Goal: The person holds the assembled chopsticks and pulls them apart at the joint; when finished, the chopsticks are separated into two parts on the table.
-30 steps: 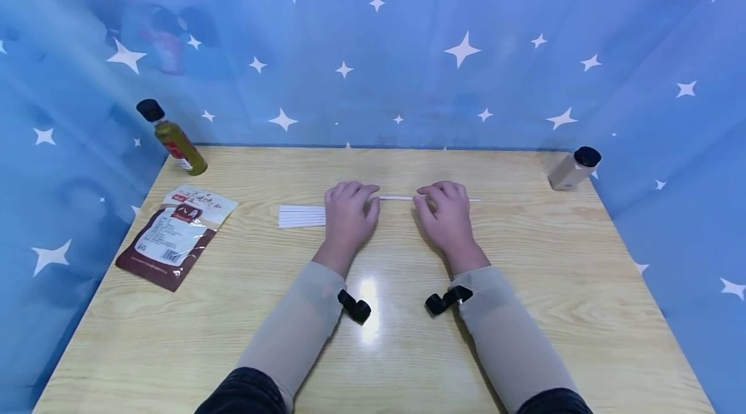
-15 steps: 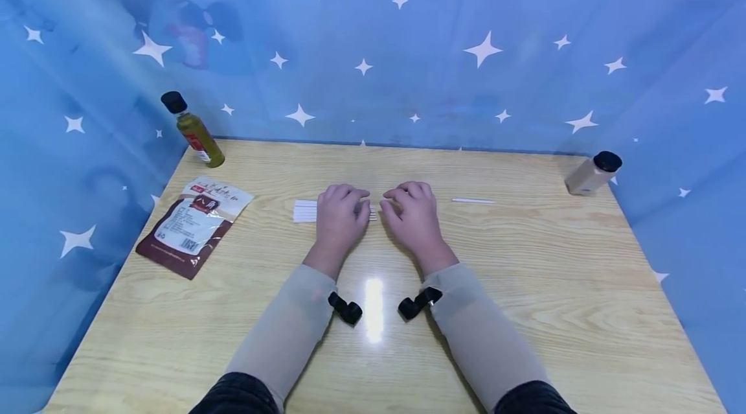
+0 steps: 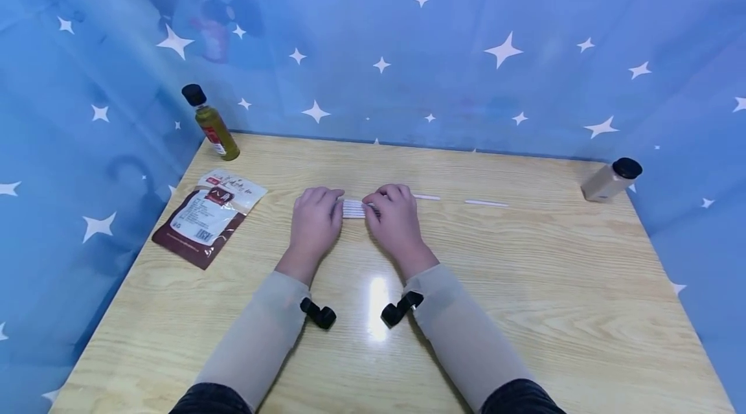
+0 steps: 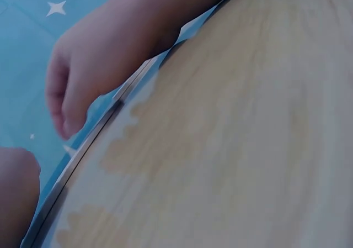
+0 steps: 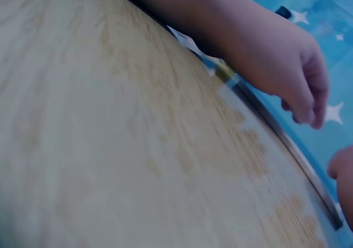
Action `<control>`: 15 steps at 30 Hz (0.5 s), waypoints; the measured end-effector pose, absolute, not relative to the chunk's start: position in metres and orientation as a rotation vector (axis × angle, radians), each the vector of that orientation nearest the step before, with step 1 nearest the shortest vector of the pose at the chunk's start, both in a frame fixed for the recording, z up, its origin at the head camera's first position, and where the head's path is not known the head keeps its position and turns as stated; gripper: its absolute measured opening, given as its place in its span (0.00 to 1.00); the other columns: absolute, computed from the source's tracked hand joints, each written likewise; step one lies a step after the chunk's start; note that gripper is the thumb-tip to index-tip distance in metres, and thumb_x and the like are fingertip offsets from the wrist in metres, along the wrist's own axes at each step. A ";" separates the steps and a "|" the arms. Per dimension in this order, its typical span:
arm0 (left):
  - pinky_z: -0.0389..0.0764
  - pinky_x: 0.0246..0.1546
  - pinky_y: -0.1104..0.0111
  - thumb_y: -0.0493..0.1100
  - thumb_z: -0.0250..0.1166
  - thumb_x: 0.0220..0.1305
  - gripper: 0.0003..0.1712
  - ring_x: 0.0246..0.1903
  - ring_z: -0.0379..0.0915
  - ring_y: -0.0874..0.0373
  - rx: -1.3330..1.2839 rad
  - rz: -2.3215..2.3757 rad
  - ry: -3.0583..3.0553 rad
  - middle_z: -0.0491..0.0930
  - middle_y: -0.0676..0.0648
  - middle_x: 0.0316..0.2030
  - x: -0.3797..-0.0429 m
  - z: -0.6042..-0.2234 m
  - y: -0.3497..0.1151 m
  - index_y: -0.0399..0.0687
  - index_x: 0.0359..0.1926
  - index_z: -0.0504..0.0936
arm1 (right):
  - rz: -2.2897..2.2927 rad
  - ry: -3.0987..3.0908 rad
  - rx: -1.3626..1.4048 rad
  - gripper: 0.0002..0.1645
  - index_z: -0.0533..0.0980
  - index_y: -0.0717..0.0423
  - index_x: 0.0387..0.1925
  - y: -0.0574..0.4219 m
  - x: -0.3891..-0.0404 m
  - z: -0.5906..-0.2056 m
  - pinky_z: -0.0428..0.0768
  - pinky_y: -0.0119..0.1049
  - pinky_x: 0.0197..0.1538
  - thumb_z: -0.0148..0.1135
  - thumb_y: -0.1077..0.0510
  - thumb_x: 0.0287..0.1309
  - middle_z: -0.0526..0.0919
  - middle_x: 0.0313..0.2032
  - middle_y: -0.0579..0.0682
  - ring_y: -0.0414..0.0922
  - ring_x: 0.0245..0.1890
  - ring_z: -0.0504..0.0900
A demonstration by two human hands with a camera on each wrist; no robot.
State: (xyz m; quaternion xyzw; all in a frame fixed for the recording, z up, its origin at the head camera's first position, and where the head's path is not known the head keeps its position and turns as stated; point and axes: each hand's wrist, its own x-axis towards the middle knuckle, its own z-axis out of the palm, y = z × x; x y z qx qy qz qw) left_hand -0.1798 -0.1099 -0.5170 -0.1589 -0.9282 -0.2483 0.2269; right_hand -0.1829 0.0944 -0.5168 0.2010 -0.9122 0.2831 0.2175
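Observation:
A row of several thin white sticks (image 3: 353,209) lies side by side on the table, with only its middle part showing between the hands. My left hand (image 3: 315,225) covers the row's left end, and my right hand (image 3: 395,221) has thumb and fingers at the right end. Curled fingers show on the left hand (image 5: 270,60) in the right wrist view and on the right hand (image 4: 99,66) in the left wrist view. Both pinch at the sticks; how many I cannot tell. Another white stick (image 3: 428,197) shows beside the right hand, partly hidden.
Further right lies a separate white stick (image 3: 486,203). An oil bottle (image 3: 214,129) and a brown-and-white pouch (image 3: 210,219) are at the left. A black-capped jar (image 3: 609,182) stands at the back right. A blue starred cloth (image 3: 419,51) hangs behind the table (image 3: 553,284).
Both hands have moved left to the row of sticks, uncovering two sticks to their right. The head view has swung left.

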 end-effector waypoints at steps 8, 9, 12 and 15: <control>0.70 0.60 0.45 0.42 0.63 0.78 0.13 0.60 0.72 0.43 -0.342 -0.698 -2.640 0.81 0.42 0.55 -0.180 -0.523 -0.126 0.48 0.56 0.89 | 0.787 -2.544 0.508 0.10 0.89 0.57 0.47 0.095 -0.186 -0.522 0.73 0.51 0.57 0.65 0.59 0.73 0.84 0.44 0.55 0.57 0.49 0.76; 0.69 0.60 0.45 0.42 0.63 0.79 0.13 0.61 0.72 0.43 -0.347 -0.708 -2.653 0.80 0.42 0.56 -0.181 -0.523 -0.126 0.48 0.57 0.88 | 0.785 -2.560 0.505 0.11 0.89 0.57 0.48 0.095 -0.186 -0.522 0.73 0.50 0.56 0.65 0.59 0.73 0.84 0.43 0.55 0.56 0.48 0.75; 0.67 0.63 0.44 0.44 0.62 0.79 0.15 0.64 0.70 0.43 -0.350 -0.712 -2.707 0.79 0.43 0.59 -0.183 -0.524 -0.125 0.49 0.60 0.87 | 0.770 -2.610 0.491 0.12 0.89 0.57 0.50 0.094 -0.185 -0.521 0.73 0.48 0.53 0.64 0.58 0.74 0.82 0.43 0.54 0.54 0.47 0.74; 0.66 0.64 0.47 0.46 0.60 0.81 0.16 0.64 0.68 0.45 -0.321 -0.708 -2.771 0.78 0.44 0.59 -0.183 -0.522 -0.125 0.50 0.61 0.86 | 0.771 -2.627 0.480 0.12 0.89 0.58 0.49 0.092 -0.184 -0.519 0.74 0.48 0.51 0.65 0.58 0.74 0.81 0.44 0.55 0.55 0.47 0.73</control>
